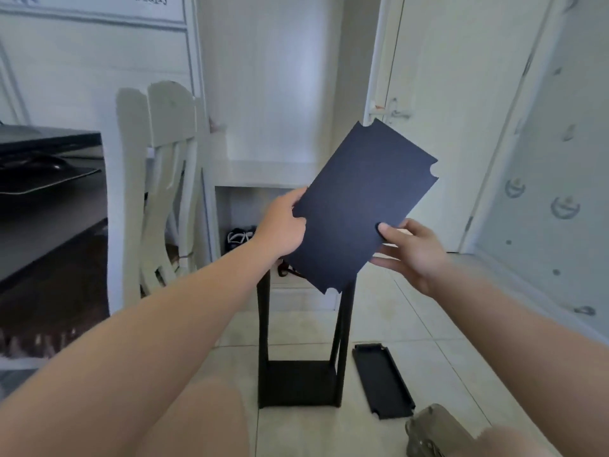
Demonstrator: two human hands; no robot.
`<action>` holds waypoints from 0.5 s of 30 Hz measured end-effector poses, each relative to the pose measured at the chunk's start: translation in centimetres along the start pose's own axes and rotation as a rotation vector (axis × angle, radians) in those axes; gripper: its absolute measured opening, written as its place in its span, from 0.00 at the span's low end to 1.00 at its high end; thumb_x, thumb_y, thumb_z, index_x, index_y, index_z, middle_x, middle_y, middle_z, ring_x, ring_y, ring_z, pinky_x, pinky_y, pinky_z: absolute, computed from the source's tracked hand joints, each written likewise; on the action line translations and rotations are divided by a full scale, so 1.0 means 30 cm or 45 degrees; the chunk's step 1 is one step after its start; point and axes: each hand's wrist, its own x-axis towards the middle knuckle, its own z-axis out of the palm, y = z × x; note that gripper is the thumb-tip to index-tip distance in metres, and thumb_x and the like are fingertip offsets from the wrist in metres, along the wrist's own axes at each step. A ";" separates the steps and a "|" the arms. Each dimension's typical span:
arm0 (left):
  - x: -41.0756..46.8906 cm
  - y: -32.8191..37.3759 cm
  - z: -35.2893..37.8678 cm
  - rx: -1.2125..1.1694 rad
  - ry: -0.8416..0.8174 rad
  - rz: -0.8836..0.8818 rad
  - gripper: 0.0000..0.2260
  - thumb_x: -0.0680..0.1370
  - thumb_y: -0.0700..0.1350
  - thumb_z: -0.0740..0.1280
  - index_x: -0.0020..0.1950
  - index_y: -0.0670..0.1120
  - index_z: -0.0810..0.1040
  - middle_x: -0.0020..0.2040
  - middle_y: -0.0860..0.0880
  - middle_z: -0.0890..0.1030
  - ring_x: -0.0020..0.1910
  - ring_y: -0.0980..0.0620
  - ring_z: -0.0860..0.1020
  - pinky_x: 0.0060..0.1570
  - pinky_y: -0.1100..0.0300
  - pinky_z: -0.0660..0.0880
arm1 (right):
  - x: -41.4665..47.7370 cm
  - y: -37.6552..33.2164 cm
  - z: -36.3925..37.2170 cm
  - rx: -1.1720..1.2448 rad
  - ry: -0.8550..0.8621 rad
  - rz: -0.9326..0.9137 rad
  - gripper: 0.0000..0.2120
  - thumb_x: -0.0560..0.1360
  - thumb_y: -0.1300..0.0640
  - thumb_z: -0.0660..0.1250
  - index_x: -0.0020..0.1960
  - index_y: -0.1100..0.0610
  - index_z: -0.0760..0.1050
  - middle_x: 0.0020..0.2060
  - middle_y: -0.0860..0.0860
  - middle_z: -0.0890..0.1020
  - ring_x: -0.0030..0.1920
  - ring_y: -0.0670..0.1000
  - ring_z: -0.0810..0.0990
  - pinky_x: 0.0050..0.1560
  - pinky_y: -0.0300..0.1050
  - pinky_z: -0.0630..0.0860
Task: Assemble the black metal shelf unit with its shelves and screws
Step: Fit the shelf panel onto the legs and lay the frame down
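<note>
A flat black shelf panel (pixel 359 206) with notched corners is held up in the air, tilted, above the frame. My left hand (pixel 283 225) grips its left long edge. My right hand (pixel 412 249) holds its lower right edge, thumb on the face and fingers underneath. Below the panel stands the black metal shelf frame (pixel 263 341) on the tiled floor, with upright posts and a bottom shelf (pixel 298 380) fitted between them. A second black shelf tray (pixel 382 380) lies on the floor to the right of the frame. No screws are visible.
White chairs (pixel 164 179) stand at the left beside a dark table (pixel 49 206). A white cabinet with an open shoe nook (pixel 244 235) is behind the frame. A closed white door (pixel 454 127) is at the right. A grey-green bag (pixel 435 430) lies at the lower right.
</note>
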 end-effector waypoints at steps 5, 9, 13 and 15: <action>-0.011 -0.105 0.018 0.044 0.396 -0.014 0.17 0.78 0.41 0.66 0.65 0.57 0.76 0.61 0.58 0.72 0.61 0.52 0.75 0.63 0.51 0.74 | 0.077 0.050 0.105 0.066 0.213 -0.032 0.09 0.80 0.61 0.70 0.46 0.58 0.69 0.47 0.59 0.82 0.45 0.59 0.82 0.49 0.57 0.85; -0.069 -0.197 0.119 -0.157 0.419 -0.088 0.06 0.79 0.42 0.68 0.52 0.53 0.77 0.51 0.55 0.79 0.51 0.54 0.78 0.54 0.57 0.76 | 0.176 0.128 0.170 0.239 0.394 0.011 0.11 0.79 0.62 0.70 0.48 0.57 0.67 0.45 0.60 0.79 0.43 0.60 0.80 0.43 0.52 0.86; -0.094 -0.300 0.236 -0.449 0.155 -0.584 0.05 0.80 0.48 0.67 0.53 0.49 0.81 0.46 0.54 0.81 0.47 0.54 0.79 0.44 0.62 0.72 | 0.287 0.248 0.216 0.482 0.528 0.057 0.15 0.80 0.61 0.70 0.43 0.57 0.64 0.50 0.63 0.80 0.50 0.63 0.85 0.39 0.46 0.85; -0.069 -0.330 0.280 -0.639 0.025 -0.836 0.09 0.81 0.53 0.66 0.57 0.50 0.79 0.51 0.54 0.82 0.50 0.54 0.79 0.51 0.58 0.74 | 0.339 0.313 0.235 0.586 0.536 0.080 0.14 0.80 0.61 0.70 0.43 0.58 0.65 0.50 0.62 0.81 0.48 0.60 0.85 0.38 0.46 0.85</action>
